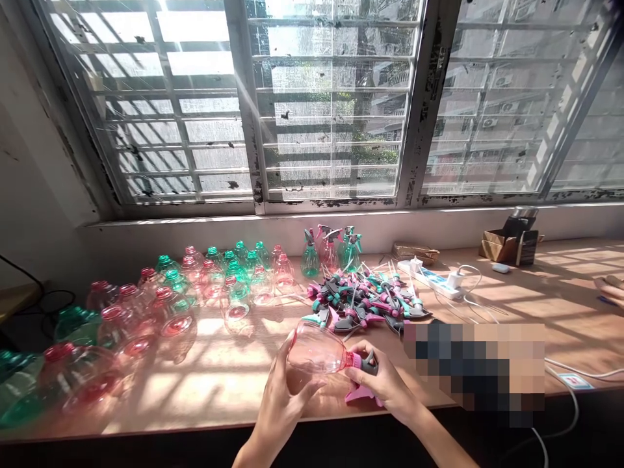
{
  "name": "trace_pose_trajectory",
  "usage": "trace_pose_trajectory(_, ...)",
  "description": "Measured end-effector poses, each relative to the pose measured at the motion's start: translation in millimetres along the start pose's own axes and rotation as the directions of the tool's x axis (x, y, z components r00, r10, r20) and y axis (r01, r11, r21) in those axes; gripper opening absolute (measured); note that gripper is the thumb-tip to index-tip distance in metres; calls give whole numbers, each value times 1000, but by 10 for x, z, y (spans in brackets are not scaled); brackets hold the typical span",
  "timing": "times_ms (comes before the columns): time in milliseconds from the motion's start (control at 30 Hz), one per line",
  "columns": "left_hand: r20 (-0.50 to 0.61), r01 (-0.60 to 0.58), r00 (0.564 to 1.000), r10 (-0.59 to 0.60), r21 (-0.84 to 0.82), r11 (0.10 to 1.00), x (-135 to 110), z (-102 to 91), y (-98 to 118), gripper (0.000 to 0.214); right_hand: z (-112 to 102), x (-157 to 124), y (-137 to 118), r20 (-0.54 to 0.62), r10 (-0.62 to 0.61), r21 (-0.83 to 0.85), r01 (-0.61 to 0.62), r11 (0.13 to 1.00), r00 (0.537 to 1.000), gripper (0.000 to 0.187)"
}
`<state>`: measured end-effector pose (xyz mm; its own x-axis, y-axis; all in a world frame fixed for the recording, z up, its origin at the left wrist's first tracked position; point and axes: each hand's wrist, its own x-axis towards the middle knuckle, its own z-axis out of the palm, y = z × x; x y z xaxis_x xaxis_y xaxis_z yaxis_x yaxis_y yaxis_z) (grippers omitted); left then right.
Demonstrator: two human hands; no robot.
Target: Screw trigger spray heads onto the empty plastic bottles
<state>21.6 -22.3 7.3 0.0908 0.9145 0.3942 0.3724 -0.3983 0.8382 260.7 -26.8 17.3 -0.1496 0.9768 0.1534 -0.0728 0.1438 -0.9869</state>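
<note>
Nearer the wearer than the spray-head pile [361, 296], head view: clear pink bottle [316, 349] held on its side. Long axis runs left to right, near level; base left, neck right and dipping slightly. Left hand [287, 383] has its fingers wrapped on the base end, thumb along the near side. Right hand [387, 377] has thumb and fingers clamped on a pink-and-grey spray head [366, 364] at the neck. Card [575, 381], well right of the pile: print too small to read. Wooden table [209, 396], sunlit, striped by shadows. Left of the pile: upright pink and green bottles [236, 289]. Behind it: bottles with sprayers fitted [330, 257], then a barred window [331, 97]. Right of it: power strip [431, 279].
</note>
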Motion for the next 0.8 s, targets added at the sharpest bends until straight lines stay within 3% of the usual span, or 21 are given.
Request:
trace_pose_trajectory(167,-18,-5,1000,4,-45,999,1,-3,76,58,6,7,9,-24,-38,-45,37,998,999,36)
trace_pose_trajectory(333,2,-70,998,70,-3,998,51,-17,60,56,-32,27,57,-25,11,10,-10,1000,1000,37)
trace_pose_trajectory(500,26,-25,999,27,-51,998,45,-25,56,67,-28,22,83,3,-24,-1,24,1000,1000,35)
trace_pose_trajectory(800,-11,-4,1000,4,-70,998,74,-30,35,45,-37,44,92,-26,-3,15,3,1000,1000,38)
